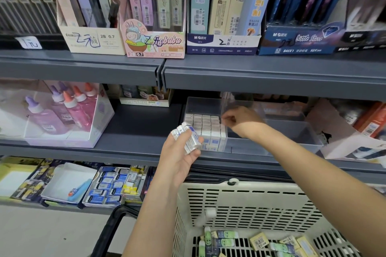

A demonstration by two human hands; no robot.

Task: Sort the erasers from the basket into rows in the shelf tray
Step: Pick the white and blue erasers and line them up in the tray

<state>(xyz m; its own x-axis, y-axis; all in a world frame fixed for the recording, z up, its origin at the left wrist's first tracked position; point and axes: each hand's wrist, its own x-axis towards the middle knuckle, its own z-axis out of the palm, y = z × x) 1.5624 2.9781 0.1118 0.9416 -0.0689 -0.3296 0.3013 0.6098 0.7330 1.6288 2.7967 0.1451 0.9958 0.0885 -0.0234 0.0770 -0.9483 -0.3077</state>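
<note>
A clear shelf tray (271,150) sits on the middle shelf, with rows of white erasers (205,124) filling its left part. My left hand (177,160) grips a stack of white-and-blue erasers (189,137) just in front of the tray's left end. My right hand (240,120) reaches into the tray, and its fingertips pinch a small white eraser at the right edge of the rows. Below stands the cream slotted basket (250,204), with green erasers (226,242) and yellow erasers (259,240) loose on its bottom.
A box of pink and purple glue bottles (62,110) stands left of the tray. Pencil-lead boxes (154,44) line the upper shelf. On the lower shelf lie boxes of blue erasers (108,185). The basket's black handle (108,231) juts left. A white carton (342,142) borders the tray's right side.
</note>
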